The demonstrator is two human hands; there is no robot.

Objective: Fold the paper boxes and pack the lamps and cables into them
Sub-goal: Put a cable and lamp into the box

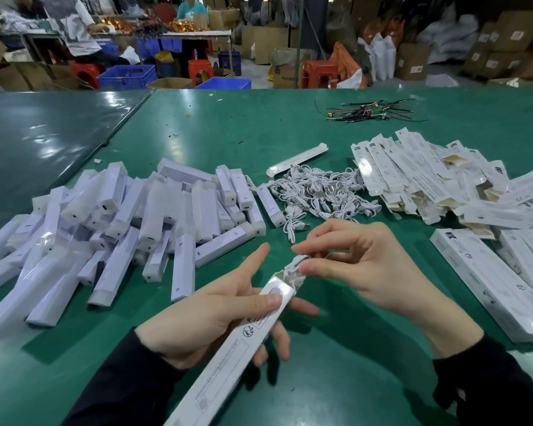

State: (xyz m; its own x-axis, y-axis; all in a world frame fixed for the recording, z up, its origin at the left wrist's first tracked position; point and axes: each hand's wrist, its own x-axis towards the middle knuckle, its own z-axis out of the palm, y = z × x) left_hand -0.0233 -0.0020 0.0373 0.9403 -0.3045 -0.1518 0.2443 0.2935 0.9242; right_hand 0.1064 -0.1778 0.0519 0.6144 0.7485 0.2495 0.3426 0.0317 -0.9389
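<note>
Left hand: your left hand (pixel 211 318) comes in from the lower left in a dark sleeve, palm turned up and to the right. Thumb is pressed on top of the paper box (pixel 237 342), lower fingers curled under it — it's gripping the box. Index finger is straight, pointing up and away, off the box.
Right hand: your right hand (pixel 366 269) comes in from the lower right, wrist bent, knuckles up. Thumb and index finger pinch a white cable (pixel 299 261) right at the box mouth. The other fingers are loosely curled above.
Box: long, white, printed, held tilted over the green table (pixel 290 133). The open end points up and right, flaps ragged and spread; the near end runs out of view at the bottom edge.
Cable: bunched in the open end — how much is inside, you can't tell.
Lamps: the heap of white lamps (pixel 136 216) lies left of your hands, on the table.
Loose cables: the tangle of white cables (pixel 320 192) sits beyond your hands, centre.
Flat boxes: the unfolded box blanks (pixel 428 179) are piled to the right; the finished boxes (pixel 505 278) lie nearer, at the right edge.
Stray: one single closed box (pixel 296 159) lies beyond the cables; a bundle of coloured wires (pixel 366 110) sits far back.
</note>
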